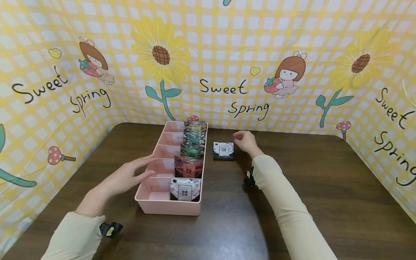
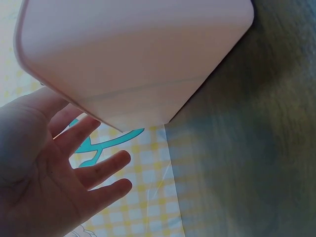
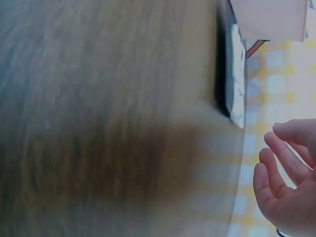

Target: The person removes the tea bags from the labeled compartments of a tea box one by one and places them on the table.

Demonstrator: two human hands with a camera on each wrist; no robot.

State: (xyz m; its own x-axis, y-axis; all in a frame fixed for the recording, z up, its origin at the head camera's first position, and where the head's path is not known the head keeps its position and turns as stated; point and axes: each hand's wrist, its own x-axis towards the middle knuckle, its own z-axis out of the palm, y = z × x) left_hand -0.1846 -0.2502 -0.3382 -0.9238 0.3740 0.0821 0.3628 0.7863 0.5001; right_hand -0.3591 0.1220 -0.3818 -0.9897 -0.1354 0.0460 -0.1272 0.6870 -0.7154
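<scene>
A pink divided box (image 1: pixel 167 207) stands on the table, its several compartments each holding flat tea-bag sachets at the right side. At its left rim is my left hand (image 1: pixel 128 175), fingers spread, thumb and fingertips right at the edge; the left wrist view shows the fingers (image 2: pixel 101 170) extended beside the box wall (image 2: pixel 148 64). To the right of the box a white-and-black sachet (image 1: pixel 223 151) lies flat on the table. My right hand (image 1: pixel 247 143) hovers just off its right edge, fingers loosely bent. In the right wrist view nothing is between those fingers (image 3: pixel 284 163), and the sachet (image 3: pixel 238 74) is apart from them.
In the box, front to back, are a white sachet (image 1: pixel 185 190), a red sachet (image 1: pixel 187 167), a green sachet (image 1: pixel 192 151) and others behind. The brown wooden table (image 1: pixel 325 180) ends at a yellow checked cloth (image 1: pixel 214 54) hanging at the back and sides.
</scene>
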